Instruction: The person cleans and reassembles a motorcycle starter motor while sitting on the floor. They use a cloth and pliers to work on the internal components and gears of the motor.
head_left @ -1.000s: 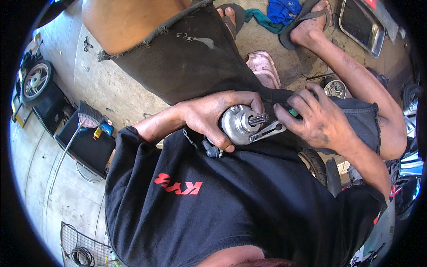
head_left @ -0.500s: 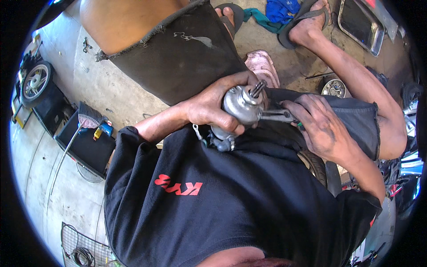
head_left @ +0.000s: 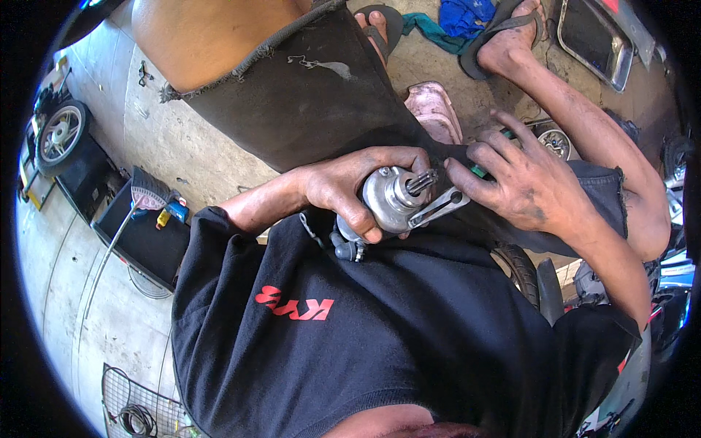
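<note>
My left hand (head_left: 339, 186) wraps round a silver starter motor (head_left: 387, 198), thumb on the near side and fingers over the far side. Its splined shaft (head_left: 422, 182) points up and to the right. A slotted mounting arm (head_left: 437, 210) juts from the housing toward my right hand. At the lower end sits a grey elbow-shaped cable boot (head_left: 347, 250). My right hand (head_left: 522, 179) hovers just right of the shaft, fingers bent and partly spread. A slim green object (head_left: 478, 171) shows between those fingers, mostly hidden; its kind is unclear.
Below my lap lies part of a black tyre (head_left: 520, 270). A pinkish plastic piece (head_left: 432, 109), blue cloth (head_left: 466, 16) and metal tray (head_left: 595, 44) are on the floor ahead. At left stand a wheel (head_left: 62, 139) and black bin (head_left: 146, 241); a wire rack (head_left: 139, 401) lies nearer.
My right hand has drawn off the mounting arm and lifted up and right, its fingers opening wider. The starter motor has turned in my left hand, so the arm now slants upward.
</note>
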The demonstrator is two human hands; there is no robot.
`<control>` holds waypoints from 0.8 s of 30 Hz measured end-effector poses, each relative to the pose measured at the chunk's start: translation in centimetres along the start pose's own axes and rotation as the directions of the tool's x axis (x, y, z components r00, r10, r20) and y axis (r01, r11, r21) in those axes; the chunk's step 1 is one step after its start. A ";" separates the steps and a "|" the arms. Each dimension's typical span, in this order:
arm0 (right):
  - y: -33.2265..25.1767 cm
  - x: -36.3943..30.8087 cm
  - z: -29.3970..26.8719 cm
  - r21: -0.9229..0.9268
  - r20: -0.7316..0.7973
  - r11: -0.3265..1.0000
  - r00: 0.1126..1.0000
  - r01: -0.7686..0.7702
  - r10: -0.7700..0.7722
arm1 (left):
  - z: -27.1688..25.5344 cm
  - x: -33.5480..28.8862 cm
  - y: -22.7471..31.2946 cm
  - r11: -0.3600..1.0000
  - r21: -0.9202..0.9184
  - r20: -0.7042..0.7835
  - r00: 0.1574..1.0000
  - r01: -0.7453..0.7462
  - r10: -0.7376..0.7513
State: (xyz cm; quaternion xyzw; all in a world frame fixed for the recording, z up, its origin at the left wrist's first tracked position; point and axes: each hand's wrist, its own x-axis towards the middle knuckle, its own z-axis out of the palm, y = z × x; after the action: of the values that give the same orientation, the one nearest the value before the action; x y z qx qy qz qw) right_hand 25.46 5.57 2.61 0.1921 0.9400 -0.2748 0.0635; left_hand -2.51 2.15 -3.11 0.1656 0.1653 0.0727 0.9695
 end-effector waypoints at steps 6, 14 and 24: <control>-0.6 -0.7 -0.1 0.092 0.139 0.995 0.990 -0.037 0.024 | -0.4 0.1 -0.4 0.993 0.093 -0.018 0.997 -0.078 0.080; -3.1 -2.3 2.0 0.311 0.103 0.890 0.942 -0.335 0.318 | -0.3 0.3 -1.2 0.919 0.305 -0.236 0.915 -0.251 0.328; -3.3 -2.5 -2.0 0.604 0.226 0.656 0.887 -0.452 0.403 | -0.1 1.1 -0.6 0.973 0.119 -0.261 0.940 -0.196 0.221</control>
State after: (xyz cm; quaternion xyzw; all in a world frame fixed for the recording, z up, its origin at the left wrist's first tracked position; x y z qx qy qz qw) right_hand 26.43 3.29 6.48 0.4073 0.7134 -0.5630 0.0907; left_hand -1.43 1.85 -3.70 0.2148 0.2816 0.1892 0.9158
